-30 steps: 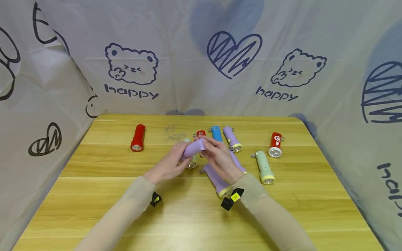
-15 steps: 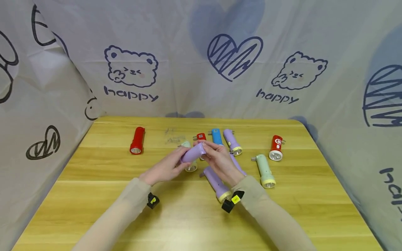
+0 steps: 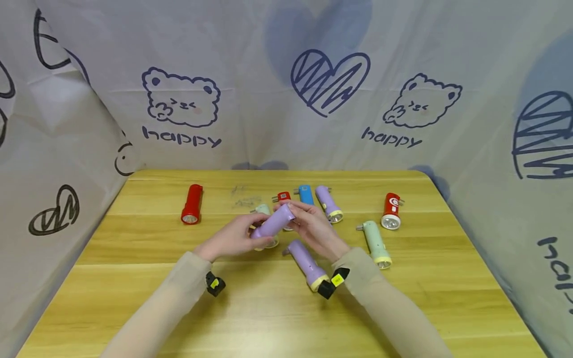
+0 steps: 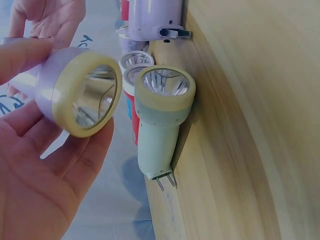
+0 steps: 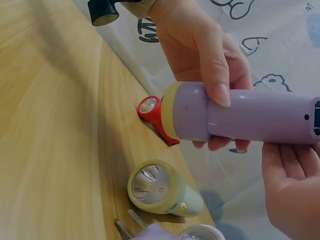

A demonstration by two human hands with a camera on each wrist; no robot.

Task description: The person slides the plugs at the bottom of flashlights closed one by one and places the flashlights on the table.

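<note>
A purple flashlight [image 3: 275,222] with a yellow head ring is held above the table between both hands. My left hand [image 3: 233,238] grips it around the head end, thumb on one side and fingers on the other. My right hand [image 3: 315,231] pinches the tail end. In the left wrist view the held flashlight's lens [image 4: 95,97] faces the camera. The right wrist view shows its smooth body [image 5: 265,117] and a dark slot at the tail [image 5: 317,117]. Below the hands, a pale green flashlight [image 4: 159,140] lies on the table with its plug prongs out.
Another purple flashlight [image 3: 306,263] lies under my right wrist. Behind the hands are a red one [image 3: 284,196], a blue one [image 3: 306,194] and a purple one [image 3: 328,203]. Rightward lie a green [image 3: 375,241] and a red flashlight [image 3: 391,209]; a red one [image 3: 192,204] lies left.
The held flashlight tilts more steeply, its head end lower and further left along with my left hand. A purple flashlight beside my right hand is now mostly covered. The head view has shifted slightly.
</note>
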